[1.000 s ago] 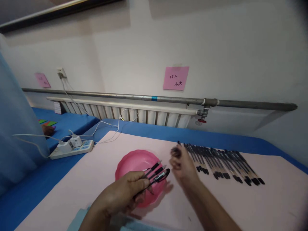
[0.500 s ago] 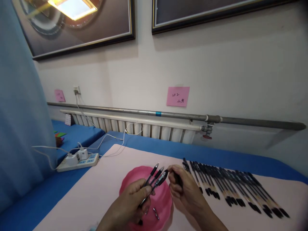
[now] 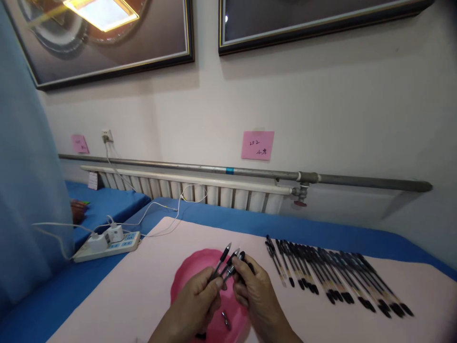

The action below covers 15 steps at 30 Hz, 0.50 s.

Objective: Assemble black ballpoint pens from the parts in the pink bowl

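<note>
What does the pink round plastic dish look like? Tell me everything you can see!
The pink, round, plastic-looking dish has a wavy rim and sits face-up on the pale pink sheet. A small silvery piece lies inside, with something black nearby. The left hand and right hand, above it, hide part; the picture's bottom edge cuts off more.

A white radiator (image 3: 234, 198) lines the pale wall (image 3: 321, 105); above it, a grey pipe (image 3: 264, 173) and two framed pictures (image 3: 153, 40); left of it, a light-blue curtain (image 3: 30, 190).
</note>
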Tool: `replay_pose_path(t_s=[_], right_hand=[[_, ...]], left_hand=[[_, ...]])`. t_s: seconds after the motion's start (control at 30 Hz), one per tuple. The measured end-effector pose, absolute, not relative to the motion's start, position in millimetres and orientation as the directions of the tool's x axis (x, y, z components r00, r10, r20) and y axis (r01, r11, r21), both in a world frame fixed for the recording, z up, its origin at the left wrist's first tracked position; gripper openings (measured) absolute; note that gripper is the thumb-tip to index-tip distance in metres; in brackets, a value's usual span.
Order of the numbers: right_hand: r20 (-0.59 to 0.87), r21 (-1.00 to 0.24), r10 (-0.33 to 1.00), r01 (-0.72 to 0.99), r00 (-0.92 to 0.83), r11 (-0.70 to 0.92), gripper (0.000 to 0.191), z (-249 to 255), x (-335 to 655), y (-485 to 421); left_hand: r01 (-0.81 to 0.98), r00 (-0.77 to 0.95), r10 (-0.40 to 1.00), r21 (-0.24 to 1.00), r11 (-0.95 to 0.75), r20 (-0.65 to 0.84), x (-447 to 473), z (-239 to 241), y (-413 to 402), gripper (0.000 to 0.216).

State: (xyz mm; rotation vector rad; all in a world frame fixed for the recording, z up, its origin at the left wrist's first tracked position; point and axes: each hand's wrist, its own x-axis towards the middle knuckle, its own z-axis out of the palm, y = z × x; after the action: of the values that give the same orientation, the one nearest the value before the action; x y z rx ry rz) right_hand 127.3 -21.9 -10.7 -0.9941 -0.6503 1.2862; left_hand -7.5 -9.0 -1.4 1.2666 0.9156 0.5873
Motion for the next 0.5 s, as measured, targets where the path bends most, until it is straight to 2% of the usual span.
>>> replay_pose_path(t_s=[0.13, 0.33, 0.5], right_hand=[[-0.172, -0.852, 0.962, -0.523, 0.213, -0.036, 0.041, -16.5, 123.8, -22.0], [-0.173, -0.842, 0.959, -0.539, 0.225, -0.025, 0.043, -25.8, 118.8, -21.3], [-0.162, -0.867, 0.971, -0.496, 0.177, -0.055, 0.037, -19.9, 127.8, -31.8]], left_hand=[[0.176, 0.49, 0.818, 0.954, 0.244, -0.3, -8.6, 3.2, -11.8, 0.037], [0.175, 0.485, 0.784, 0.921, 0.348, -0.388, -13.4, 12.1, -14.4, 0.039], [0.141, 0.498, 0.788, 0.931, 0.337, -0.361, -10.9, 7.3, -17.5, 0.043]])
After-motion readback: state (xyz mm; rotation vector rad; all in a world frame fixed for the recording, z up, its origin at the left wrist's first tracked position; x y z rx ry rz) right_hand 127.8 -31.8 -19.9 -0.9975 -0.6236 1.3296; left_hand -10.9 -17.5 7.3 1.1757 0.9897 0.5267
